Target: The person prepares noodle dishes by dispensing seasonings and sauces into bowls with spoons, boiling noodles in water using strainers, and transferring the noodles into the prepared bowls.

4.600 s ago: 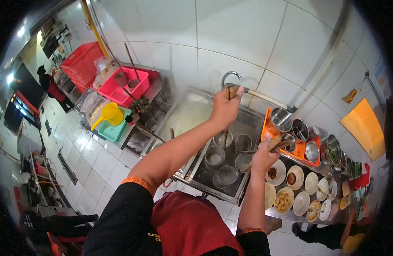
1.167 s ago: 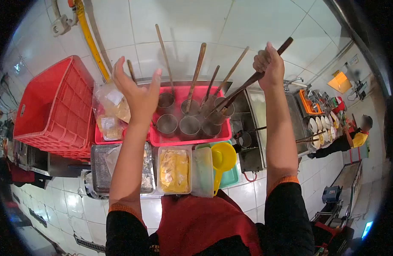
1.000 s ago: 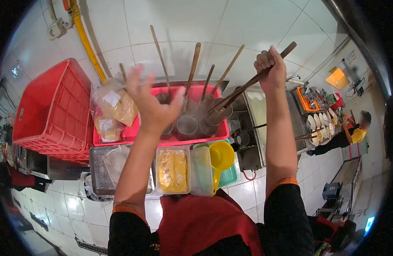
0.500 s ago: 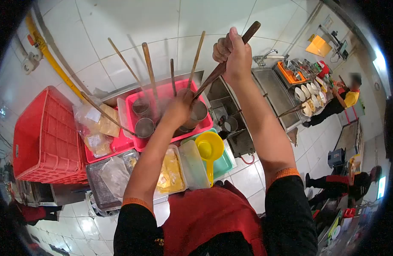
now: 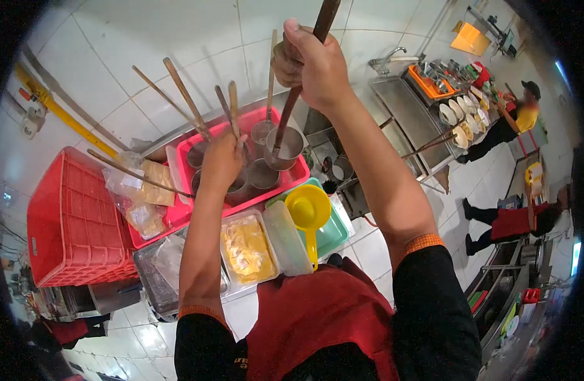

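High over a pink tub (image 5: 299,170), my right hand (image 5: 312,63) is closed around the dark wooden handle of a deep metal ladle (image 5: 284,150). Its cup hangs low at the tub's right side. My left hand (image 5: 223,159) is down among the other upright handles, fingers curled by a light wooden handle (image 5: 233,105) and a dark one (image 5: 221,98); its fingertips are partly hidden. Several similar metal cups stand in the tub, among them one cup (image 5: 263,174) right of my left hand. More wooden handles (image 5: 184,95) lean towards the tiled wall.
Nearer me are a container of yellow food (image 5: 247,247), a yellow dipper (image 5: 308,209) on a green tray (image 5: 333,232), and a metal tray (image 5: 153,267). Red crates (image 5: 76,216) and bagged food (image 5: 155,184) stand left. A sink (image 5: 406,114) and co-workers (image 5: 524,120) are at right.
My left hand has left the lower handle of the right hand's ladle and moved left to other handles. The right hand still grips its ladle, now more upright. The view has shifted.
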A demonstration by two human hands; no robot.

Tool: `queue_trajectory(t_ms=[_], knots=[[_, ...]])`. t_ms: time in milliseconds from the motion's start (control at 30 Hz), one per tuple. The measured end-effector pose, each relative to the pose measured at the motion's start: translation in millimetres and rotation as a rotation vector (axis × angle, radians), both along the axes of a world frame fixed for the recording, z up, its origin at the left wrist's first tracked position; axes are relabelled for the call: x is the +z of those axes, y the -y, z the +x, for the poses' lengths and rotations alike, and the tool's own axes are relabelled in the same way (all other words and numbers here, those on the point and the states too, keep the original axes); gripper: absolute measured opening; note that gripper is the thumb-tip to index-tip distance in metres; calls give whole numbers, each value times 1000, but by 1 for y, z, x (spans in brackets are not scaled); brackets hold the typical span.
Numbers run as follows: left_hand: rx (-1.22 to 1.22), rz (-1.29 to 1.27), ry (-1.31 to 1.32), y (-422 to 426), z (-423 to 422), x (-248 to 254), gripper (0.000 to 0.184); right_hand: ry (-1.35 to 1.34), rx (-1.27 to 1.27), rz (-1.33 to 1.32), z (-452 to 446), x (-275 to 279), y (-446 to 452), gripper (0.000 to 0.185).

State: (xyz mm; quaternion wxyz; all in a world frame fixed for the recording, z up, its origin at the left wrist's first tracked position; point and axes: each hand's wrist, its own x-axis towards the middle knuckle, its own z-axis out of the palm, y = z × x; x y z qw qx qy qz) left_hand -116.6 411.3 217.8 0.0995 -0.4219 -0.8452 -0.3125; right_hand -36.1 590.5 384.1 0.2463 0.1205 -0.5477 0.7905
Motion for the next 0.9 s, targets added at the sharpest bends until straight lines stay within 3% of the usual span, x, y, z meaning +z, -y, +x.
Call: queue_trajectory(t_ms=[67, 133, 267, 333, 400, 467, 600, 733, 800, 867, 900], knots=[[44, 244, -9, -6, -10, -8, 17, 39, 152, 69, 16, 3, 2, 39], [83, 232, -33, -13, -14, -9, 16, 47, 236, 46, 28, 1, -1, 37], [120, 251, -163, -23, -14, -14, 15, 73, 188, 73, 35, -7, 0, 33], [187, 176, -96, -25, -16, -9, 16, 34, 63, 196, 33, -9, 7, 30], [256, 103, -36, -28, -25, -9, 18, 83, 26, 141, 27, -15, 15, 22], [307, 186, -110, -34, -40, -14, 15, -31, -82, 351, 17, -26, 24, 26], [70, 440, -225, -30, -57, -23, 24, 228, 68, 534, 12, -31, 53, 32], [-74, 317, 68, -23, -120, -94, 42, 363, 26, 627, -22, -91, 51, 32], [111, 851, 1040, -36, -58, -35, 58, 233, -234, 469, -28, -133, 43, 32], [-42, 847, 933, -25, -55, -49, 65, 373, -227, 471, -13, -152, 29, 42], [-54, 835, 946, -22, -39, -47, 65, 316, -480, 568, 1, -163, 30, 48]])
